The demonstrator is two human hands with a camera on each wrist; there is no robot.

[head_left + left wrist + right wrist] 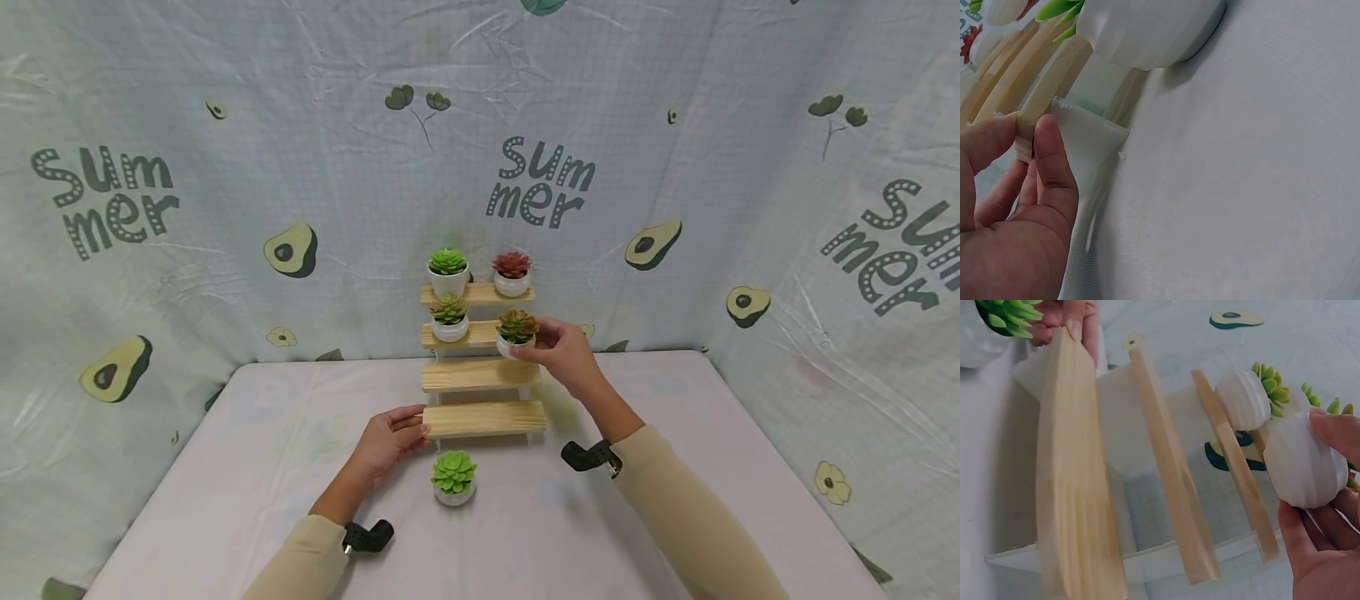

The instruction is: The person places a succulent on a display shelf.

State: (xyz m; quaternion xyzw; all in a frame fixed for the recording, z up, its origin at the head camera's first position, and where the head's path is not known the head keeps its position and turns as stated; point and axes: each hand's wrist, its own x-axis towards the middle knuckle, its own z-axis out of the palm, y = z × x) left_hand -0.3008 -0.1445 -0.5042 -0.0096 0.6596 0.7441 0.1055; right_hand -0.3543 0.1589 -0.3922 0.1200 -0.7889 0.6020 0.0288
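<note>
A four-step wooden plant stand (480,377) rises at the back of the table. My left hand (387,442) pinches the left end of its lowest board (1044,94) between thumb and fingers. My right hand (566,354) grips the white pot of an orange-brown succulent (517,327) at the right side of the second step from the top. Whether that pot (1307,462) touches the board cannot be told. A yellow-green succulent (449,317) sits left on the same step. Above it, the top step bears a green succulent (447,271) and a red one (512,273).
A bright green succulent (453,477) in a white pot stands on the pale tablecloth (517,533), just in front of the stand and near my left hand. A printed curtain (360,183) hangs close behind the stand and along both sides.
</note>
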